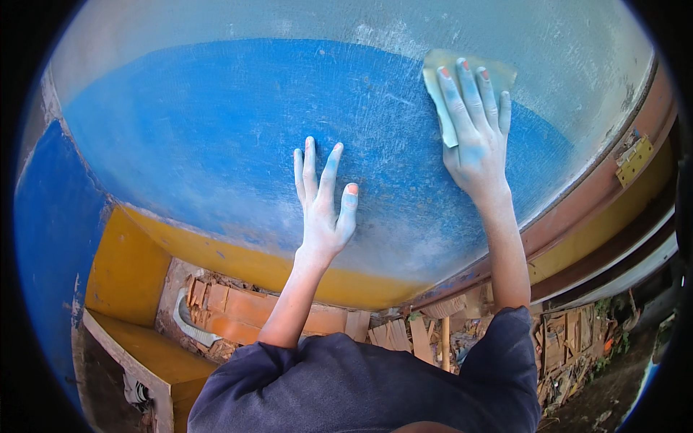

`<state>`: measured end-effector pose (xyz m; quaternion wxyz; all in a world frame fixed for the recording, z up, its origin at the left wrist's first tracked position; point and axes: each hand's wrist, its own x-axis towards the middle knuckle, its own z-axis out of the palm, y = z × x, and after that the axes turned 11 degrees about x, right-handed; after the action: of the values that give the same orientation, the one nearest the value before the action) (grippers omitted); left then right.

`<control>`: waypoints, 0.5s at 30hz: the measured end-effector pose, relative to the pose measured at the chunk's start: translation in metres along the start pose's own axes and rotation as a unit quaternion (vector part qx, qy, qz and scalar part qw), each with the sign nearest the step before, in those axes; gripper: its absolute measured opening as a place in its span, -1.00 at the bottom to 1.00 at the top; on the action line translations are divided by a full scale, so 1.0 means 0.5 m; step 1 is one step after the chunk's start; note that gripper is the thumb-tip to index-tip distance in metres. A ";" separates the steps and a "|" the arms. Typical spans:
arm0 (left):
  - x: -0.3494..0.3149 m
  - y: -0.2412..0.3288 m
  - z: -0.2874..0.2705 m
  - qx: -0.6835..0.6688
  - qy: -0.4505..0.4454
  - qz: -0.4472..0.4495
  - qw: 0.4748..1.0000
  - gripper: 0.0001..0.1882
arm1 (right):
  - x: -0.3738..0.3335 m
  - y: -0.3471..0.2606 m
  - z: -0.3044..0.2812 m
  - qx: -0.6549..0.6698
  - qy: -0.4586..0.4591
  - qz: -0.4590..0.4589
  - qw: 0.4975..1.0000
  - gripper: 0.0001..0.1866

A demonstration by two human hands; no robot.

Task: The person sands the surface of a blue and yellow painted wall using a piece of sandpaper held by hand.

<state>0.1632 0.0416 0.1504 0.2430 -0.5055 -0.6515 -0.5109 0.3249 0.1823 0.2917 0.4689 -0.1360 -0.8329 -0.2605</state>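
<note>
A wall painted blue (209, 123) with a pale grey-blue upper band (303, 22) fills the space before me; its paint is scuffed and streaked with white dust. Near the upper right, my right hand (476, 144) presses a pale yellow-green sheet of sandpaper (434, 76) against the wall, across the line where the two colours meet. The fingers lie along the sheet, and the thumb is hidden. My left hand (323, 216) rests lower on the blue paint, fingers spread, holding nothing. White dust coats both hands.
Below the blue runs a yellow band (253, 252). A blue wall (58, 238) and a yellow ledge (144, 346) stand at left. Broken wood and rubble (238, 310) cover the ground. A reddish-brown frame with a yellow hinge (635, 160) edges the right side.
</note>
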 end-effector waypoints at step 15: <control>0.029 0.011 0.034 0.016 0.030 0.101 0.994 -0.33 | -0.038 -0.053 0.050 0.169 -0.118 -0.217 0.954 -0.64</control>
<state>0.1663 0.0628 0.1586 0.3206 -0.5489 -0.5976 -0.4887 0.3045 0.1746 0.2568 0.3155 0.0995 -0.9237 -0.1933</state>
